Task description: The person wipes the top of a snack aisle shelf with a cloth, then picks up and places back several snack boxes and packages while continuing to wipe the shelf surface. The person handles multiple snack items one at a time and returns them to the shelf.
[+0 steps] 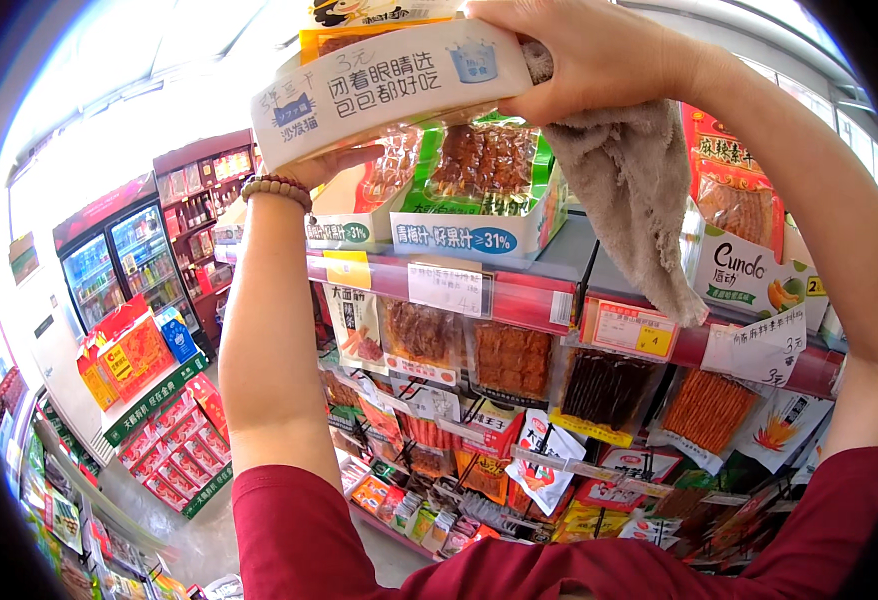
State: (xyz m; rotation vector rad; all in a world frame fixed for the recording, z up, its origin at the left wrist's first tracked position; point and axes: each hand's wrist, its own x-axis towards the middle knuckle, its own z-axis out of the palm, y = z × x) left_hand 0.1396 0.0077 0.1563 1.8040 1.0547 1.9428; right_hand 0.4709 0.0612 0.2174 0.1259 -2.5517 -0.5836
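Note:
My left hand (330, 166) supports the lower left side of a white cardboard display box (390, 90), which is raised and tilted above a store shelf. My right hand (551, 52) grips the box's right end and also holds a grey-brown cloth (626, 172) that hangs down over the shelf edge. Snack packets show above the box's front panel, which bears printed and handwritten writing. Just below it, on the shelf, stand a white box of green-edged snack packs (484, 169) and another box of red-edged packs (390, 176), partly hidden by my left hand and the raised box.
A bare strip of grey shelf (563, 251) shows beside a white carton (746, 274) of snacks on the right. Price tags line the red shelf edge (521, 300). Packaged snacks (514, 360) hang below. Left are stacked drink cartons (135, 352) and a glass-door refrigerator (135, 255).

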